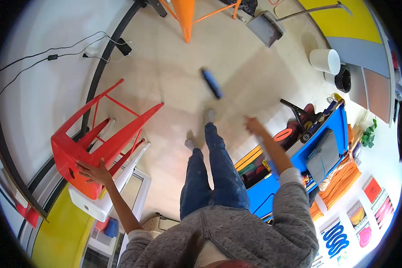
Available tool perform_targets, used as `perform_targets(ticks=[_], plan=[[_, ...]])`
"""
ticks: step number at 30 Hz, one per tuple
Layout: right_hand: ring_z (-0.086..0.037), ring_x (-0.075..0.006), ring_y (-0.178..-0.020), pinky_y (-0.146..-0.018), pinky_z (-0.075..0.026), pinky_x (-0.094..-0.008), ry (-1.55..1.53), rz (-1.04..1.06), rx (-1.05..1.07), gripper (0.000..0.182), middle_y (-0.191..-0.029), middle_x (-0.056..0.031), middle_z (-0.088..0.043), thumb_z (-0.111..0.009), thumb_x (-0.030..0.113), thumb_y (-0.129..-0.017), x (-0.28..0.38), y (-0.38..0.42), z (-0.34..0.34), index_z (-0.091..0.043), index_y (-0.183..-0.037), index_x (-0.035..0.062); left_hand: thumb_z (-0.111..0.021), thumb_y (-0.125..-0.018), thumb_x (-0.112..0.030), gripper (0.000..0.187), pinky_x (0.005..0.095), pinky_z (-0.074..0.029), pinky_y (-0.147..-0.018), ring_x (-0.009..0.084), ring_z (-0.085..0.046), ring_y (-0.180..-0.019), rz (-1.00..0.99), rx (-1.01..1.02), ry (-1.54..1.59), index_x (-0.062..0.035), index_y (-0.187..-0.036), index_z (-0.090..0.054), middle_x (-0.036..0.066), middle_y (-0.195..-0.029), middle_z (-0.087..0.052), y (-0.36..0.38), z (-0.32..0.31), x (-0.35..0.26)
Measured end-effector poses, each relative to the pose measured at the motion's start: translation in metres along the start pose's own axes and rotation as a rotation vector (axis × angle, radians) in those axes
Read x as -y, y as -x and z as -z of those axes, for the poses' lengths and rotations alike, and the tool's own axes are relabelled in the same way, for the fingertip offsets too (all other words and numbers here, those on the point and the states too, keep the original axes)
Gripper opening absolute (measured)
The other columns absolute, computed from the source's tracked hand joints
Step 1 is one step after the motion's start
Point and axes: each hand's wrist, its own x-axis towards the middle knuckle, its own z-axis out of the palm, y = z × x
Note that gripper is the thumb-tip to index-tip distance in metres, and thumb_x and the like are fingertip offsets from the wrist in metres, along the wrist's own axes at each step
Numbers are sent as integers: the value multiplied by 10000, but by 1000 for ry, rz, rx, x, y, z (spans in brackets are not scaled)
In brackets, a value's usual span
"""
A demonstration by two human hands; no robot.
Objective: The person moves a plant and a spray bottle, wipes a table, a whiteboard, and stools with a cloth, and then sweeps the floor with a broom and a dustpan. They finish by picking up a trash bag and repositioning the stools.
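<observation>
My left hand (95,172) lies with spread fingers on the seat of a red metal stool (114,152), near a small hole in it. The stool's legs reach toward the floor. My right hand (254,127) is held out over the floor at the right, blurred, its fingers curled together. A pale blue streak runs beside that forearm; I cannot make out whether it is something in the hand. On the floor ahead of my feet is a dark blue, brush-like object (211,83), also blurred. No handle on it can be made out.
A white stool (91,205) stands against the red one. Cables (53,57) hang along the left wall. An orange stool (183,18) and a long-handled dustpan (266,29) are at the far side. A white bin (324,61) and a blue shelf unit (261,196) line the right.
</observation>
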Motion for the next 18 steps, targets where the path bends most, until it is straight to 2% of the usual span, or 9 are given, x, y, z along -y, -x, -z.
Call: perform_targets(ticks=[1,2,4,7,9,11,12,15,18], plan=[[-410,-133,-365,-285,-337,-280,61,104,-78,193,-526,-38,-448,-418,145,-815,3,-3,39,-459,-1000,109,-599,-565,-547,987,670,-268,-804,382,-237,-1198,-10,-5,15,-179,-1331,-98,64,-1365,-145,1,0,1],[-409,-122,-355,-280,-342,-286,-151,-124,-217,184,-497,-25,-425,-419,141,-798,23,-9,74,-460,-970,90,-604,-568,-537,981,671,-266,-805,383,-233,-1199,-19,-15,33,-181,-1331,-100,64,-1365,-145,0,0,1],[-393,-104,-354,-319,-366,-249,-77,18,-465,376,-512,-11,-460,-458,113,-772,50,0,105,-427,-1147,100,-616,-573,-518,976,667,-269,-808,385,-226,-1201,-14,4,43,-184,-1331,-99,69,-1366,-139,0,-4,5],[-386,-101,-351,-320,-368,-239,111,50,-512,536,-462,3,-401,-441,75,-770,-6,6,72,-317,-1274,212,-637,-583,-481,969,659,-272,-817,391,-218,-1202,-6,37,40,-185,-1331,-98,79,-1370,-118,-5,3,-5],[-413,-103,-364,-326,-373,-245,42,-46,-371,566,-505,-21,-470,-475,28,-750,-10,77,21,-358,-1249,266,-653,-592,-449,963,654,-267,-827,394,-207,-1205,4,63,45,-185,-1331,-95,86,-1374,-99,-2,10,-5],[-402,-104,-352,-322,-359,-250,-190,-280,-131,545,-519,-23,-483,-513,63,-752,-9,103,-3,-381,-1235,280,-669,-602,-411,958,650,-254,-840,395,-192,-1211,15,63,76,-183,-1332,-92,92,-1378,-78,-3,10,-5],[-411,-106,-368,-343,-363,-251,-123,-269,-109,533,-482,-14,-441,-571,83,-707,-2,102,-11,-431,-1210,189,-670,-606,-400,956,650,-235,-852,394,-174,-1217,9,71,55,-178,-1333,-90,91,-1379,-72,-2,13,-5],[-420,-132,-362,-343,-371,-277,-52,-229,-110,472,-470,-44,-445,-542,95,-719,3,39,30,-457,-1181,143,-660,-621,-378,944,629,-152,-907,359,-96,-1249,43,-19,101,-140,-1334,-89,86,-1384,-70,0,8,-9],[-480,-186,-404,-382,-411,-336,-33,-150,-236,457,-520,-93,-489,-498,129,-718,22,-20,116,-455,-1173,98,-648,-629,-379,902,614,-127,-920,331,-96,-1256,-143,-78,314,-113,-1325,-138,88,-1376,-118,-17,60,-64]])
